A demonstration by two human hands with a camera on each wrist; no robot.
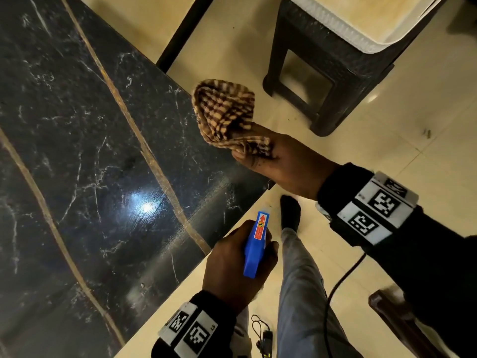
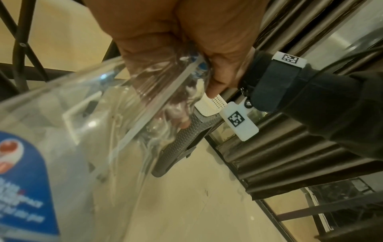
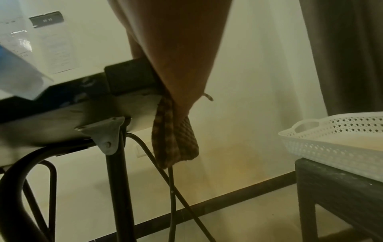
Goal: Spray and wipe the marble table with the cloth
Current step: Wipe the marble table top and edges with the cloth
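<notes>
Left hand curls round the neck of the spray bottle, whose blue trigger head with a red arrow label points forward over the near edge of the desk. In the left wrist view the bottle's clear body with a blue label fills the frame below the gripping fingers. The right hand is ahead and to the right of the left one, just at the desk's right edge, pinching a bunched brown checked cloth between thumb and fingers. The cloth rises forward of that hand in the head view; whether it touches the marble cannot be told. From the right wrist view a fold of the cloth hangs beside the desk corner, in front of a dark metal leg and two thin black cables.

The desk top is black marble with white veins and tan seams, and a bright light reflection lies ahead of the left hand. Beyond the right hand stands a dark woven stool carrying a white perforated basket. Below both hands are a jeans-clad leg, a foot in a black sock, a black cable running from the right wrist band, and a small dark device with a cord on the cream tiled floor.
</notes>
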